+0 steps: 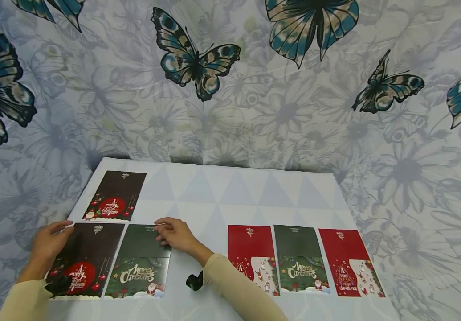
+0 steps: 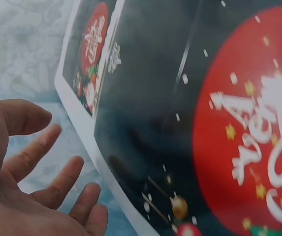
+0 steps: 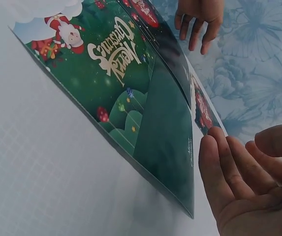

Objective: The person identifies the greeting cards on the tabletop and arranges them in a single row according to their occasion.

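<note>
A black Christmas card (image 1: 90, 249) with a red round print lies flat at the table's front left. Beside its left edge is my left hand (image 1: 50, 243), fingers loosely bent and holding nothing; the left wrist view shows a gap between those fingers and the card (image 2: 145, 98). To the right lies a green "Merry Christmas" card (image 1: 144, 252). My right hand (image 1: 177, 234) hovers by its upper right corner. In the right wrist view its fingers are relaxed, apart from the green card (image 3: 165, 132), whose near edge casts a shadow.
Another black card (image 1: 114, 191) lies behind the first. On the right a red card (image 1: 250, 245), a green card (image 1: 300, 249) and a second red card (image 1: 340, 245) stand in a row on the white patterned table (image 1: 214, 191). A butterfly-print cloth (image 1: 286, 125) hangs behind.
</note>
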{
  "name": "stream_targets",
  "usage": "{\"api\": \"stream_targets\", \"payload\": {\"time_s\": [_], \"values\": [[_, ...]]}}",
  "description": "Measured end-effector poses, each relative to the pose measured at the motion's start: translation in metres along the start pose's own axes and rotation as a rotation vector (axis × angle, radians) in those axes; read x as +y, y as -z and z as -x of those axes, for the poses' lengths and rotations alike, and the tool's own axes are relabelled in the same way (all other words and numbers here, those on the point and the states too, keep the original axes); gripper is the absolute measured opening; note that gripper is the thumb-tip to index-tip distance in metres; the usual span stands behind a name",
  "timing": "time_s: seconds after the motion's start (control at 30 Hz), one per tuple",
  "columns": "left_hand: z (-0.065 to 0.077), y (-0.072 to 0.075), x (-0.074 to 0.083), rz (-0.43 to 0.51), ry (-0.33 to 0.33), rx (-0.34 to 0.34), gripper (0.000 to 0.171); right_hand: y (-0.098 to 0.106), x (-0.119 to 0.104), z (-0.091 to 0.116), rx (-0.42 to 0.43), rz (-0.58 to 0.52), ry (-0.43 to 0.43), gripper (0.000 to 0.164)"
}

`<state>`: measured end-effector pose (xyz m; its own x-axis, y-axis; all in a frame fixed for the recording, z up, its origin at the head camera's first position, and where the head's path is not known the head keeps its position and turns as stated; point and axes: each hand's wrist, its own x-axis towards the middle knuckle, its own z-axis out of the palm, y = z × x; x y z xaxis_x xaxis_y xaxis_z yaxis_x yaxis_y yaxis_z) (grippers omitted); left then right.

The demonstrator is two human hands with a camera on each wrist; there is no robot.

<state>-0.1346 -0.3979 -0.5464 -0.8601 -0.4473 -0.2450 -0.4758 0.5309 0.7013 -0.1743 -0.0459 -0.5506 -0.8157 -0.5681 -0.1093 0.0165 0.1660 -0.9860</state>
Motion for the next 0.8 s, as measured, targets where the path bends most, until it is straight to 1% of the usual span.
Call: {"api": "stream_targets", "payload": {"time_s": [0.1, 0.2, 0.33, 0.5, 0.7, 0.8], "values": [[0.004, 0.007, -0.006, -0.008, -0.020, -0.030, 0.051, -0.004, -0.002, -0.001, -0.021, -0.004, -0.011, 0.034], [0.006, 0.010, -0.013, -0.015, -0.030, -0.056, 0.051, -0.008, -0.003, -0.002, -0.047, -0.018, -0.013, 0.034], [0.007, 0.009, -0.020, -0.030, -0.056, -0.058, 0.049, -0.013, -0.002, -0.004, -0.071, -0.055, -0.014, 0.035], [0.008, 0.007, -0.024, -0.052, -0.100, -0.056, 0.048, -0.021, 0.001, -0.004, -0.099, -0.094, -0.028, 0.036], [0.009, 0.011, -0.031, -0.048, -0.097, -0.096, 0.049, -0.036, 0.002, -0.003, -0.125, -0.126, -0.069, 0.035], [0.010, 0.014, -0.036, -0.071, -0.098, -0.111, 0.047, -0.046, 0.001, -0.002, -0.153, -0.178, -0.113, 0.035]]}}
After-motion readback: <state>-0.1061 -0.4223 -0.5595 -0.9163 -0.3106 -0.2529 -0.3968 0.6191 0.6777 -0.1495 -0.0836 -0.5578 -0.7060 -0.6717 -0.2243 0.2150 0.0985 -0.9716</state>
